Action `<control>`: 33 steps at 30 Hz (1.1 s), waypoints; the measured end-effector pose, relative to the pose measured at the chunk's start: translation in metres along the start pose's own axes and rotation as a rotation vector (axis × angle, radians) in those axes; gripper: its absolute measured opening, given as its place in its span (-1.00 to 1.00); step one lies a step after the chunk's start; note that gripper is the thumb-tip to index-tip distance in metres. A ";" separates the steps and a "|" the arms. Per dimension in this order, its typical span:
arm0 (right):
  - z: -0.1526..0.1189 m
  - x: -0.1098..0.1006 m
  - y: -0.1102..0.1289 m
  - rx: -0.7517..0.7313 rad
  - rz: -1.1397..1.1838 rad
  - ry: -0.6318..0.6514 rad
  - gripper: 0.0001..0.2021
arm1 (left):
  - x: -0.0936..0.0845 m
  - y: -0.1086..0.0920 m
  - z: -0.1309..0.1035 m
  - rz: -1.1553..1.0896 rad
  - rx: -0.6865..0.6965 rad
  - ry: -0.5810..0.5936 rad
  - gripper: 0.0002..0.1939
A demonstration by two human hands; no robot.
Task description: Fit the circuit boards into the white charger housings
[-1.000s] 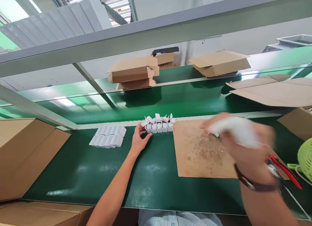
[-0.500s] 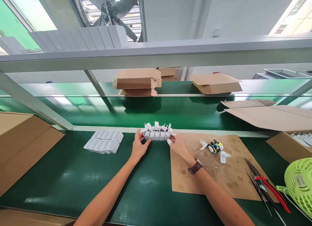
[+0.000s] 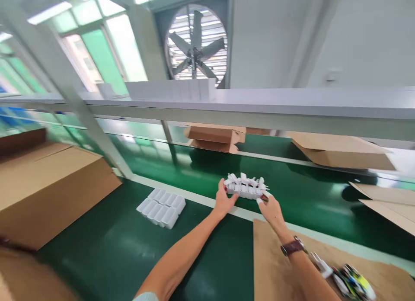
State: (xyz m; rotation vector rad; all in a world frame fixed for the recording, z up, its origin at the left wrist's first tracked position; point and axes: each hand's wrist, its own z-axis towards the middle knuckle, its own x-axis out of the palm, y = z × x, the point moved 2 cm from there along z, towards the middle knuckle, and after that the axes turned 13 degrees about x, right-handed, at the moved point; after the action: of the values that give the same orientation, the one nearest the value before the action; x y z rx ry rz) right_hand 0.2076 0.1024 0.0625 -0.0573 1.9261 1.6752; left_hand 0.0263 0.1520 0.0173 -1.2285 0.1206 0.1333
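White tray [image 3: 244, 194]: the centre of my clock, 12 being straight ahead of the worker; it is over the green belt [image 3: 304, 197], just past the pale strip [image 3: 194, 198]. Whether it rests there or hangs clear, I can't tell from here.
White parts [image 3: 244, 180]: crowded in the tray's compartments, poking up at odd angles.
Left hand [image 3: 225, 200]: at 8 o'clock, gripping the tray's left end, thumb along the near side.
Right hand [image 3: 271, 210]: at 4 o'clock, grasping the other end, a white cover on the thumb.
Wristwatch [image 3: 293, 245]: dark strap, on the right wrist.
Second white trays [image 3: 161, 208]: between 8 and 9 o'clock, on the green table [image 3: 113, 244].
Brown sheet [image 3: 269, 257]: between 4 and 5 o'clock, under the right forearm.
White plug piece [image 3: 321, 266]: 4 o'clock, on that sheet, beside a blurred circuit assembly [image 3: 353, 282].
Cardboard box [image 3: 55, 184]: large, at 9 o'clock.
Folded cartons [image 3: 212, 136]: stacked at 11 o'clock, beyond the belt; another carton [image 3: 343, 150] lies towards 2.
Fan [image 3: 194, 48]: 11 o'clock, high in the wall, above the shelf [image 3: 275, 106].
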 end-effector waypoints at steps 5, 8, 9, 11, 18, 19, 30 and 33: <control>0.024 0.004 -0.045 0.107 -0.120 0.006 -0.60 | -0.013 -0.003 0.003 0.011 -0.057 0.010 0.13; 0.032 0.004 -0.065 0.109 -0.145 0.025 -0.57 | -0.034 -0.018 -0.009 0.009 -0.010 0.037 0.09; 0.029 0.002 -0.066 0.108 -0.146 0.035 -0.57 | -0.044 -0.025 -0.016 0.018 0.033 0.040 0.04; 0.018 -0.001 -0.059 0.096 -0.136 0.054 -0.58 | -0.067 -0.041 -0.032 0.066 0.136 0.022 -0.09; -0.035 0.002 -0.034 -0.007 -0.044 0.222 -0.66 | -0.184 -0.054 -0.094 0.619 0.446 -0.275 -0.58; -0.040 0.004 -0.036 -0.004 -0.041 0.254 -0.69 | -0.199 -0.050 -0.103 0.717 0.447 -0.315 -0.64; -0.093 0.013 -0.016 -0.159 -0.167 0.404 -0.74 | -0.183 -0.032 -0.127 0.719 0.603 0.028 -0.88; -0.104 0.001 -0.021 -0.125 -0.245 0.321 -0.71 | -0.136 -0.030 -0.116 0.511 0.634 0.251 -0.85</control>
State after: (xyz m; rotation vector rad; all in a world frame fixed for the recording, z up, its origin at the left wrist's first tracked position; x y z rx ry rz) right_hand 0.1745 0.0027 0.0473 -0.6200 1.9410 1.6937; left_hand -0.1050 0.0278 0.0295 -0.5547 0.6474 0.3547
